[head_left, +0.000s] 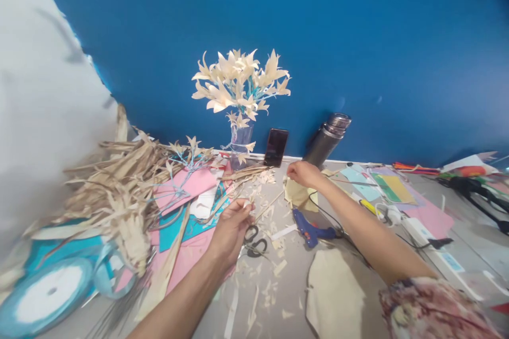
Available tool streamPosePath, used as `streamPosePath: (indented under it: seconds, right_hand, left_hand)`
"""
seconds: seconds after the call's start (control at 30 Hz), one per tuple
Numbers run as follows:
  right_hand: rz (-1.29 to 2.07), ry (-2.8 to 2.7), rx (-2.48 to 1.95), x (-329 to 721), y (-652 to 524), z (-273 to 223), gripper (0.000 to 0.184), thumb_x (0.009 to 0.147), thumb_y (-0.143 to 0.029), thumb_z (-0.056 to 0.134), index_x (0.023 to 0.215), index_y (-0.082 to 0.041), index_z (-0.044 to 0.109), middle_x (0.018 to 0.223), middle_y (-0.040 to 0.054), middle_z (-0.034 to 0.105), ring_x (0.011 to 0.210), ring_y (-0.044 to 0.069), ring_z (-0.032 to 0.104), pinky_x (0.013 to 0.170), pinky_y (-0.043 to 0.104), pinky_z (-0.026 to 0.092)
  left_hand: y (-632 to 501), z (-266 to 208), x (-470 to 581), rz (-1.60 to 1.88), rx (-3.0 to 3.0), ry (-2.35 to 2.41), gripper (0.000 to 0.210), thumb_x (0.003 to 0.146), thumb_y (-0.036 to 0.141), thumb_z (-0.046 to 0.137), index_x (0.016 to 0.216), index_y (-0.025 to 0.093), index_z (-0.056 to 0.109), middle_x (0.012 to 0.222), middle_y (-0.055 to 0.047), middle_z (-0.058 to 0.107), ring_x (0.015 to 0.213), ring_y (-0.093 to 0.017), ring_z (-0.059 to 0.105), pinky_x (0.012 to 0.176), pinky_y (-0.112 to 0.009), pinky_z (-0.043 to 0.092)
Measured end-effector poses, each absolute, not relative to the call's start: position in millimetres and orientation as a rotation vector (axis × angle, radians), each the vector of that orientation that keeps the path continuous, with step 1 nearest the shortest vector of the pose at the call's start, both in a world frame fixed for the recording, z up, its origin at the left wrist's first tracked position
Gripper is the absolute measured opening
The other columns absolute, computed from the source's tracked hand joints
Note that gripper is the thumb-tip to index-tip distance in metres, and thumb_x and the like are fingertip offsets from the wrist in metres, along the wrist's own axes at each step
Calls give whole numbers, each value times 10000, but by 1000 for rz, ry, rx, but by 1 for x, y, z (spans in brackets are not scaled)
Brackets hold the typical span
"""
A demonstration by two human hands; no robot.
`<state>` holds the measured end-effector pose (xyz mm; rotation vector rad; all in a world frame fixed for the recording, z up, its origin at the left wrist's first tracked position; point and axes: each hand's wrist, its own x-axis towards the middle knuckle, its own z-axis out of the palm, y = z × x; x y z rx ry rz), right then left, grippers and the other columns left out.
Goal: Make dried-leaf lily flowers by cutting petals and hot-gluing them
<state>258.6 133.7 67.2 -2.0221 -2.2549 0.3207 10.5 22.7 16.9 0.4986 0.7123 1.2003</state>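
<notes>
Pale scrap (248,203) in left hand (234,221), blue label (452,261) blurred

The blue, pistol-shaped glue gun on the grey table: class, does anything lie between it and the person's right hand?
Yes: a pale yellow sheet lies between the right hand and the glue gun, with a thin black cord curving near its right side. Both look low, so probably neither blocks the way.

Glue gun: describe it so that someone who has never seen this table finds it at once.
Start at the blue wall and drop to the dark flask before it. Below that, past the right hand, the glue gun lies on the table. Its dark-blue pistol shape sets it apart from the black-handled scissors to its left.
</notes>
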Motion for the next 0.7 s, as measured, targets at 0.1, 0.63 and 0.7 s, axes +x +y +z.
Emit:
streamPosePath:
  seconds: [0.1,0.63,0.7]
  right_hand:
    - [352,-2289,-1972,254,144,53,182,817,-149,592,888,-194,753,983,55,756,880,183,651,686,228,395]
    - [318,-2444,-1775,200,153,23,267,877,-273,596,1101,-222,732,1054,90,700,919,215,657,793,260,434]
    - [319,-2422,-1801,196,154,21,261,863,-296,619,1085,-221,734,1056,98,694,916,224,656,782,269,433]
  left_hand:
    - [22,14,11,1180,595,790,292,662,300,841,751,163,599,681,7,633,558,-82,532,536,-194,402]
    - [22,8,17,1140,602,758,277,790,325,715,785,208,464,444,143,286,384,-39,198,427,-191,191]
    - [22,8,16,1149,581,767,301,785,340,723,776,210,452,443,143,291,381,-39,198,422,-191,192]
